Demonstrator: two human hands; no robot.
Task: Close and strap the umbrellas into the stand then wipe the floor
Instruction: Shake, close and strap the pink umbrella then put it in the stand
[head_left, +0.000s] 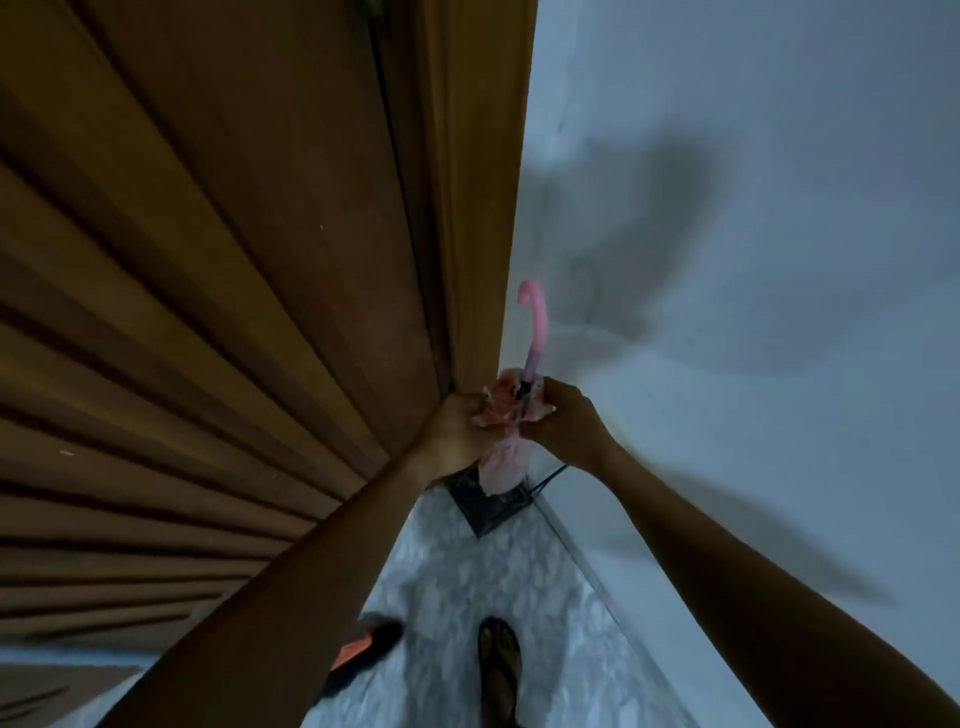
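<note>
A closed pink umbrella (501, 457) stands upright with its lower end in a black wire stand (485, 506) in the corner between door and wall. Its curved pink handle (537, 317) points up. My left hand (454, 434) grips the bunched canopy from the left. My right hand (563, 421) grips the folds from the right, just below the handle shaft. The strap itself is too small and blurred to make out.
A brown panelled door (234, 312) fills the left side and a white wall (727, 260) the right. The floor (467, 597) is pale marbled tile. My sandalled foot (500, 670) stands below the stand, with an orange and black slipper (363, 649) to its left.
</note>
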